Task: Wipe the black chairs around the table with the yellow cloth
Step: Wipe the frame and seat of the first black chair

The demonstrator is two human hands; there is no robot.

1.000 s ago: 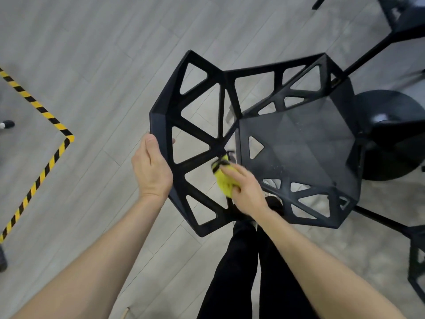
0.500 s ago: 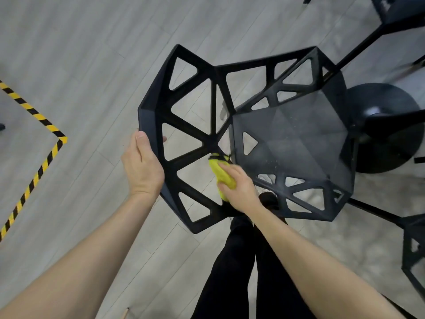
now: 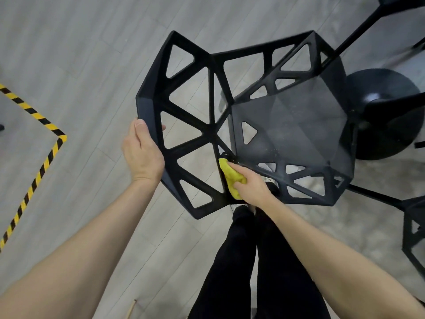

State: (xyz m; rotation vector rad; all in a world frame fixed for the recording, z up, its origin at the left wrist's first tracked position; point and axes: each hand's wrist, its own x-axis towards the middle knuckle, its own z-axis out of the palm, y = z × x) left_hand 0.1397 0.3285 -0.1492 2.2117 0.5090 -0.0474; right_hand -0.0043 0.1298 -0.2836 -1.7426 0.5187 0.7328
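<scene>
Grey floor; right hand (image 3: 252, 185) presses cloth (image 3: 231, 178) on chair (image 3: 287, 134).

One view only — worn on the person's head, looking steeply down and slightly forward. Wide-angle; edges bow. Close range: black chair (image 3: 264, 125) fills the centre, forearms enter from the bottom edge, grey plank floor (image 3: 80, 54) behind — striped tape (image 3: 43, 120) at left.

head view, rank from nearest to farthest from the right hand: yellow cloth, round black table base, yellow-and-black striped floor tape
1. Yellow cloth: gripped in the right hand, pressed on the black lattice chair.
2. Round black table base: to the right, beyond the chair seat.
3. Yellow-and-black striped floor tape: far left, past the left hand.
</scene>
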